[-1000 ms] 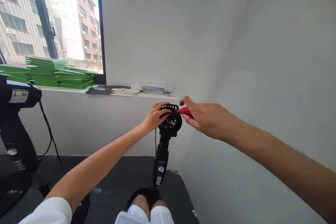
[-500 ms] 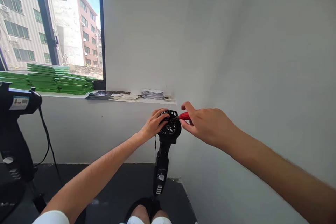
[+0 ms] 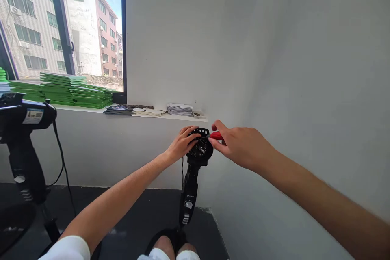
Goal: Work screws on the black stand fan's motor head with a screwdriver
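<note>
A black hair dryer (image 3: pixel 195 162) stands upright ahead of me, its round open end facing me and its handle reaching down to a dark base near my knees. My left hand (image 3: pixel 182 143) curls round the left rim of the dryer's head. My right hand (image 3: pixel 240 144) pinches a red-handled screwdriver (image 3: pixel 215 135), whose tip points into the head's inner parts.
A second black dryer (image 3: pixel 22 130) on a stand with a hanging cord is at the left. Green stacks (image 3: pixel 76 94) and flat printed sheets (image 3: pixel 179 109) lie on the window ledge. White walls meet close behind the work; the floor is dark.
The view has shifted slightly right and the dryer sits a little lower in the picture. Both hands stay on the dryer head and the screwdriver, barely moved.
</note>
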Demonstrator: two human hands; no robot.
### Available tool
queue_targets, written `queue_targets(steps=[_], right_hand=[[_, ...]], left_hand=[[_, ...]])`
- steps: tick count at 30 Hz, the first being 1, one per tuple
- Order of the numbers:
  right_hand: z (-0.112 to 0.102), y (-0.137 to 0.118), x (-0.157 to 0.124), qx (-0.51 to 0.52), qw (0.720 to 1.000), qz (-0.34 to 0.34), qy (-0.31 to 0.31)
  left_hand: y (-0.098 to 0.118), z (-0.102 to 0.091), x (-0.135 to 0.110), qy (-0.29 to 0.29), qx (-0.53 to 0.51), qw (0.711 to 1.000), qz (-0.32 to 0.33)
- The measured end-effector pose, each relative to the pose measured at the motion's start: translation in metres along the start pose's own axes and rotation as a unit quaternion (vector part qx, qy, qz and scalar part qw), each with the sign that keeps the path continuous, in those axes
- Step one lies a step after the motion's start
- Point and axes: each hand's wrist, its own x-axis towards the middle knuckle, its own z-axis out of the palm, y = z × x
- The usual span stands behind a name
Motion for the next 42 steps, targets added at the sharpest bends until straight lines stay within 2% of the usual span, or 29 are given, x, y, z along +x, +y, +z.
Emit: queue_targets(steps=[2,5,10,14,19,24,29,33,35,38,42], right_hand=[[0.0007,0.0008,-0.0003,-0.004,1.000,0.006,-0.005],[0.0026,0.0018,-0.0020,-0.056,0.997,0.050,0.017],[0.0045,0.0014,-0.0043,0.040,0.999,0.008,0.009],[0.0047,-0.0018,-0.0050,-0.024,0.998,0.049,0.020],[0.0053,-0.0041,-0.0037,0.036,0.999,-0.009,0.002],[0.0062,-0.0018,-0.0036,-0.052,0.996,0.061,0.040],[0.0068,0.0037,-0.0034,0.067,0.997,-0.003,0.022],[0.0048,0.0033,-0.0045,-0.038,0.998,0.043,0.025],[0.0040,0.0036,-0.0048,-0.020,0.999,0.041,0.027],[0.0037,0.0050,-0.0043,0.047,0.999,-0.001,0.010],[0.0029,0.0049,-0.0030,-0.029,0.998,0.046,0.026]], left_hand=[[-0.0002,0.0001,0.0000,0.006,-0.004,1.000,0.000],[0.0000,0.0006,-0.0006,0.013,0.008,1.000,0.009],[0.0033,0.0013,-0.0027,0.014,0.023,1.000,0.016],[0.0044,0.0016,-0.0038,0.019,0.024,0.999,0.008],[0.0012,0.0021,-0.0034,0.021,0.013,1.000,0.007],[0.0034,0.0013,-0.0046,0.017,0.023,1.000,0.006],[0.0053,-0.0009,-0.0045,0.029,0.017,0.999,0.013],[0.0047,0.0004,-0.0043,0.022,0.018,1.000,0.005],[0.0057,0.0016,-0.0046,0.025,0.016,1.000,0.001],[0.0076,0.0025,-0.0047,0.029,-0.003,1.000,-0.011],[0.0074,0.0023,-0.0048,0.020,0.002,1.000,-0.011]])
